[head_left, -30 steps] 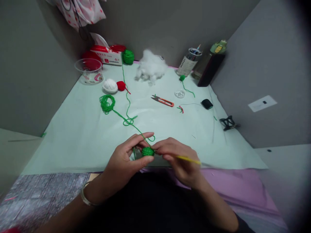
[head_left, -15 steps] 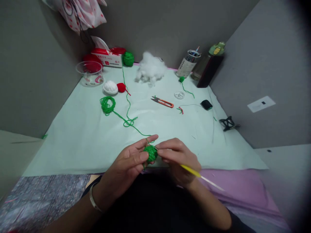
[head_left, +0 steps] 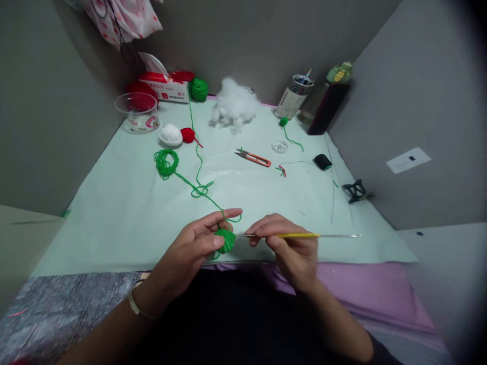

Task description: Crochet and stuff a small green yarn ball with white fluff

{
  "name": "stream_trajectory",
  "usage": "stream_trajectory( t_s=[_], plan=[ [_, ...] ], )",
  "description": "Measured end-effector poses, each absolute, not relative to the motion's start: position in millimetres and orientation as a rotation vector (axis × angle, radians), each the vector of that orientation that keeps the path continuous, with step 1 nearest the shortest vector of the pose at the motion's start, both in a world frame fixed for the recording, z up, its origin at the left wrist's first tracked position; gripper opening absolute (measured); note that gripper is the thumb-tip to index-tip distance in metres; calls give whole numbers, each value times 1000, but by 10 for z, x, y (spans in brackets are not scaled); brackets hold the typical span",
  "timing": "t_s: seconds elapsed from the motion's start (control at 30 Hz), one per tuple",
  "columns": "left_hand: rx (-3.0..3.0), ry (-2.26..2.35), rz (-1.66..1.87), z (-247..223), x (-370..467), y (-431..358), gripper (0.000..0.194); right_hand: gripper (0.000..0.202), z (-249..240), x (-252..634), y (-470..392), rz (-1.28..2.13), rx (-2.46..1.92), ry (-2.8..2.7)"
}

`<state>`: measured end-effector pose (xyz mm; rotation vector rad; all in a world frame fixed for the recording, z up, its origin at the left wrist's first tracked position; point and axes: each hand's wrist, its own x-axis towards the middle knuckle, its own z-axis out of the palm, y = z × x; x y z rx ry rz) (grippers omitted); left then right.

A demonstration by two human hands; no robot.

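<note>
Left hand pinches green crochet piece; right hand grips yellow-handled crochet hook, now swung level, likely mid-stitch.

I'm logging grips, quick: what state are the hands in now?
Left hand: holding the green crocheted piece, index finger extended.
Right hand: closed, holding the yellow-handled hook.

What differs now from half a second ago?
The yellow-handled hook in the right hand has swung up from slanting down rightward to nearly level. The green crocheted piece in the left hand shifted slightly left. Both holds, the snips and the white stuffing stayed.
</note>
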<state>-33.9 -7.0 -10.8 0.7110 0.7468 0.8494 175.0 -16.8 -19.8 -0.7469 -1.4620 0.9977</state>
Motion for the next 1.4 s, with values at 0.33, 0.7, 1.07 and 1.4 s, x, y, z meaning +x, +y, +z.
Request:
stream_trajectory(
  t_s=[0.33, 0.7, 1.07, 1.4],
  plan=[
    [844, 771, 909, -166, -363, -77, 43, 12, -181, 1632, -139, 1466, -839, -909],
    [746, 732, 888, -193, -291, -93, 45, 16, -199, 1586, -119, 1629, -852, -738],
    [641, 624, 781, -195, -327, -81, 39, 17, -163, 1647, -137, 1497, -834, -920],
    [866, 773, 822, -198, -284, -115, 59, 14, -251, 1553, -155, 955, -824, -1352]
  ],
)
